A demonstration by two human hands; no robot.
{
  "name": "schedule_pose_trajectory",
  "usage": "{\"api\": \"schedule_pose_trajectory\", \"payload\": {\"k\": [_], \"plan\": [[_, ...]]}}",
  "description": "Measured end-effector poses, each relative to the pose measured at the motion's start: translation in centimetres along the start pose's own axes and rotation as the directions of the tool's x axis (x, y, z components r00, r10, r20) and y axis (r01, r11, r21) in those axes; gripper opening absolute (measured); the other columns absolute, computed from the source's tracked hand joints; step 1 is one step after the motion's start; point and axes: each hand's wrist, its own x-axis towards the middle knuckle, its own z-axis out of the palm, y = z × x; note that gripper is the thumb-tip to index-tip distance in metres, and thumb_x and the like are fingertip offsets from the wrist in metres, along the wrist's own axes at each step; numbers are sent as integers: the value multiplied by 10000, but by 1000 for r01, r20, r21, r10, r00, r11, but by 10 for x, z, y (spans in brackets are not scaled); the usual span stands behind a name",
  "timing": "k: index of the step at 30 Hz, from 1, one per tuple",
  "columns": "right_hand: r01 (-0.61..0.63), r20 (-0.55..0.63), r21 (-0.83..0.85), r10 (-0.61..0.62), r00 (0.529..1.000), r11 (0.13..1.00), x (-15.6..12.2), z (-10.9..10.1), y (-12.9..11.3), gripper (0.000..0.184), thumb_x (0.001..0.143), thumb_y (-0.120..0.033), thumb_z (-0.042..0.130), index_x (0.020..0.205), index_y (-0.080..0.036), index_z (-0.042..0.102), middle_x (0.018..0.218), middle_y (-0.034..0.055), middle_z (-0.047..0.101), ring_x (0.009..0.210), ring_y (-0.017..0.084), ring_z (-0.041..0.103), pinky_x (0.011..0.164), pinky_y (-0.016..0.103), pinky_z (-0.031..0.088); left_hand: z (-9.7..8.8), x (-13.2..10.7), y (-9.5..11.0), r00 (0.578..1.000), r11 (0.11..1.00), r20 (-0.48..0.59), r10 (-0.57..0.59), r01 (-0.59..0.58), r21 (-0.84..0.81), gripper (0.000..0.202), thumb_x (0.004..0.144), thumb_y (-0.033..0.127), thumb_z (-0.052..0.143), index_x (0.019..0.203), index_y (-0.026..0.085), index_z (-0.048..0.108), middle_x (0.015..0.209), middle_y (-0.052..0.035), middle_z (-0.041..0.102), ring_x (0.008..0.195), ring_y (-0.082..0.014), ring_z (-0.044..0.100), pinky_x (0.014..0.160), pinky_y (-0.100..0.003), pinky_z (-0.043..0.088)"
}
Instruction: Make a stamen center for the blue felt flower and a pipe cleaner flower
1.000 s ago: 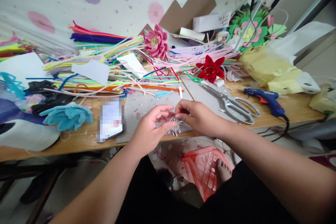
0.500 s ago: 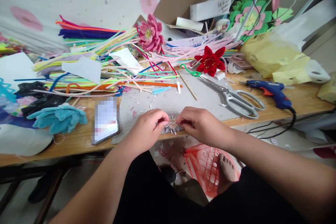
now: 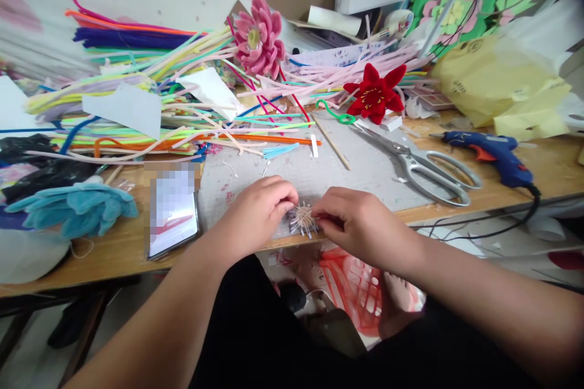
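Observation:
My left hand (image 3: pixel 255 214) and my right hand (image 3: pixel 360 225) meet at the front edge of the wooden table (image 3: pixel 114 255), over a grey mat (image 3: pixel 319 176). Between their fingertips sits a small bundle of short pale stems (image 3: pixel 302 219) fanned out like a tuft. Both hands are closed in a pinch on that bundle, the left from the left side, the right from the right.
A heap of coloured pipe cleaners (image 3: pixel 150 97) fills the back left. A pink flower (image 3: pixel 259 36), a red flower (image 3: pixel 375 94), large scissors (image 3: pixel 424 164), a blue glue gun (image 3: pixel 493 155), a phone (image 3: pixel 172 216) and a blue flower (image 3: pixel 73 206) lie around. A red basket (image 3: pixel 356 285) stands below.
My left hand's fingers have closed from a loose open pose into a pinch on the bundle. Both hands sit nearer the table's front edge, and the view has tilted downward.

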Motion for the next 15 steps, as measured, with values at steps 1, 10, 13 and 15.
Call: {"api": "schedule_pose_trajectory", "payload": {"k": [1, 10, 13, 15], "plan": [[2, 8, -7, -2, 1000, 1000, -1, 0, 0, 150, 768, -65, 536, 808, -165, 640, 755, 18, 583, 679, 121, 532, 624, 231, 389, 1, 0, -1, 1000, 1000, 9, -4, 4, -10, 138, 819, 107, 489, 765, 198, 578, 785, 26, 574, 759, -125, 533, 689, -251, 400], [15, 25, 14, -15, 1000, 1000, -6, 0, 3, 180, 808, -74, 507, 872, -167, 647, 812, 29, 590, 744, 133, 549, 676, 245, 413, 7, -3, -5, 999, 996, -26, -32, 30, -89, 122, 813, 108, 530, 764, 197, 598, 791, 32, 577, 758, -101, 534, 690, -235, 404], [17, 13, 34, -17, 1000, 999, -7, -1, 7, 203, 784, -43, 511, 857, -171, 649, 806, 23, 590, 737, 128, 552, 671, 239, 418, 7, -8, 0, 998, 993, -61, -28, 21, -113, 114, 822, 119, 530, 781, 196, 603, 801, 27, 584, 775, -99, 539, 701, -236, 411], [31, -3, 51, -31, 1000, 998, -7, -1, 9, 214, 773, -32, 513, 855, -174, 651, 814, 21, 591, 737, 124, 553, 672, 236, 423, 8, -13, 2, 994, 993, -102, -27, 15, -118, 112, 815, 105, 534, 779, 187, 601, 792, 22, 584, 770, -98, 541, 698, -235, 414]]}}
